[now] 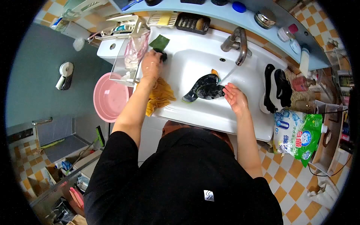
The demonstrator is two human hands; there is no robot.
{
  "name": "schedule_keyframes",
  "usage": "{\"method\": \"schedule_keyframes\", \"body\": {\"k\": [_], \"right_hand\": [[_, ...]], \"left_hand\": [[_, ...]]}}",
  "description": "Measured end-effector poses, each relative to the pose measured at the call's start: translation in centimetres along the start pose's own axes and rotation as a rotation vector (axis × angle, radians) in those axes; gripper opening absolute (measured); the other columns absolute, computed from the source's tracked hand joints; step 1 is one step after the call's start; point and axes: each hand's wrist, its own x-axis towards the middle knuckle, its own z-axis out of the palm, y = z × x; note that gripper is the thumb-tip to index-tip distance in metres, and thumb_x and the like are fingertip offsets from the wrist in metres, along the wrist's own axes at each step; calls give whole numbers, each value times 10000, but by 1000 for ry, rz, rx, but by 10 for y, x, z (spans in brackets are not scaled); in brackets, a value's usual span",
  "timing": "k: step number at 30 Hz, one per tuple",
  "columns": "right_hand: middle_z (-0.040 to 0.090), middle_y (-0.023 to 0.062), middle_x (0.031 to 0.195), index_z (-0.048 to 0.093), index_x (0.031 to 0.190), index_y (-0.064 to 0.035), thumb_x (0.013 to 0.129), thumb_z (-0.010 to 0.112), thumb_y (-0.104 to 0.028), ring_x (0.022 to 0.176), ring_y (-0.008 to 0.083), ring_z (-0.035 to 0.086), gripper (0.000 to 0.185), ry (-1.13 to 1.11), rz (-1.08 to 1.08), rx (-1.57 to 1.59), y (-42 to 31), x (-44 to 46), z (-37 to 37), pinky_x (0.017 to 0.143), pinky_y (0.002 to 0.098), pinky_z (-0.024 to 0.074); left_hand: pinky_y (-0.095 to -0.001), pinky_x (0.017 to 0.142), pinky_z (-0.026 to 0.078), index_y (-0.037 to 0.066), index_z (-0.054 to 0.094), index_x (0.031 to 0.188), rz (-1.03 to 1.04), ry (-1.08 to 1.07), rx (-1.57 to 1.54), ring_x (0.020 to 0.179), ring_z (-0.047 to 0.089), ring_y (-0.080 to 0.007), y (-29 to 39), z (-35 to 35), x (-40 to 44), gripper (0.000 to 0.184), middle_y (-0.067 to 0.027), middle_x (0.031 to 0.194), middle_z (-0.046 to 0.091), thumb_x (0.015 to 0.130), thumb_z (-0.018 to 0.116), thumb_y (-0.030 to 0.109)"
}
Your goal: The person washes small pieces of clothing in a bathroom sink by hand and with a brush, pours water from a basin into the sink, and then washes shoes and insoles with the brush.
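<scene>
My left hand (151, 66) is at the sink's left rim, its fingers closed on a small dark object (162, 56) that my hand partly hides; I cannot make out its kind. A green cloth or scouring pad (159, 42) lies just beyond it. Below my left wrist, a mustard-yellow cloth (161, 95) drapes over the rim. In the white basin (180, 71), my right hand (236, 98) is palm up, fingers at the end of a wet dark insole (210, 91). That insole overlaps a second dark insole (200, 85). Water runs from the faucet (242, 45) near them.
Black-and-white shoes (276, 90) stand on the right rim. Beside them are a detergent bag (298, 135) and a pink pump bottle (302, 83). Soap dishes (192, 23) line the back. A pink basin (108, 98) is at left, and a blue shelf (210, 11) holds jars above.
</scene>
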Motion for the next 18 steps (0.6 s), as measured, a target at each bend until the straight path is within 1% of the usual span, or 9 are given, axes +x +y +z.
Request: {"method": "schedule_keyframes", "body": {"k": [3, 5, 7, 8, 10, 12, 15, 16, 18], "right_hand": [[633, 95, 1261, 541, 1346, -57, 966, 566, -176, 1110, 207, 630, 399, 31, -10, -50, 5, -8, -15, 902, 344, 500], [629, 99, 1269, 541, 1345, -56, 968, 562, -174, 1123, 206, 625, 395, 6, -22, -102, 8, -12, -18, 891, 345, 503], [652, 103, 1223, 560, 1315, -58, 983, 572, -255, 1116, 239, 634, 386, -46, -8, -3, 12, -11, -6, 906, 388, 515], [659, 104, 1209, 567, 1301, -61, 989, 572, -286, 1114, 253, 638, 385, -56, 15, 77, 11, -14, 9, 915, 405, 518], [669, 102, 1187, 579, 1281, -70, 997, 569, -346, 1118, 265, 640, 396, -105, 74, 231, 5, -14, 30, 934, 436, 521], [676, 96, 1170, 586, 1269, -82, 1002, 560, -405, 1131, 264, 638, 420, -184, 146, 377, -5, -6, 40, 957, 465, 520], [639, 78, 1252, 501, 1389, -139, 1040, 486, -377, 1189, 242, 591, 423, -138, 1, 415, -19, 15, 37, 961, 462, 498], [643, 58, 1243, 525, 1385, -162, 1048, 483, -333, 1176, 216, 596, 380, -102, -82, 420, -19, 26, 35, 987, 422, 478], [645, 60, 1248, 567, 1344, -152, 1048, 471, -280, 1170, 233, 600, 337, -29, -268, 146, -12, 32, 38, 1008, 397, 458]], "left_hand": [[-460, 773, 506, 13, 643, 1005, -66, 290, -288, 874, 612, -398, 23, -31, 19, 270, -192, 945, 627, 763, 721, 106], [-421, 771, 515, -18, 636, 1026, -270, 291, -585, 839, 640, -349, 52, -38, 26, 281, -194, 942, 655, 804, 709, 138], [-338, 759, 524, -47, 607, 1102, -456, 80, -1052, 868, 648, -214, 84, -21, 21, 326, -134, 970, 678, 883, 674, 184], [-314, 764, 554, -41, 556, 1193, -588, -116, -1340, 908, 652, -208, 109, -15, 17, 349, -129, 1016, 662, 910, 629, 148], [-385, 738, 633, -30, 468, 1248, -745, -322, -1631, 936, 650, -241, 165, -8, 9, 337, -159, 1116, 607, 945, 540, 100], [-369, 694, 645, 18, 450, 1276, -946, -539, -1803, 852, 633, -249, 206, -1, 3, 338, -140, 1067, 590, 939, 456, 54], [-313, 709, 586, 74, 520, 1252, -918, -725, -1717, 840, 611, -190, 230, 20, -7, 345, -72, 1001, 591, 918, 435, 51], [-313, 771, 536, 111, 556, 1236, -922, -702, -1756, 881, 634, -188, 236, 28, -8, 318, -55, 1013, 636, 925, 511, 161], [-338, 807, 524, 124, 561, 1228, -1094, -661, -2001, 932, 644, -204, 242, 29, -6, 327, -53, 1040, 657, 931, 551, 260]]}}
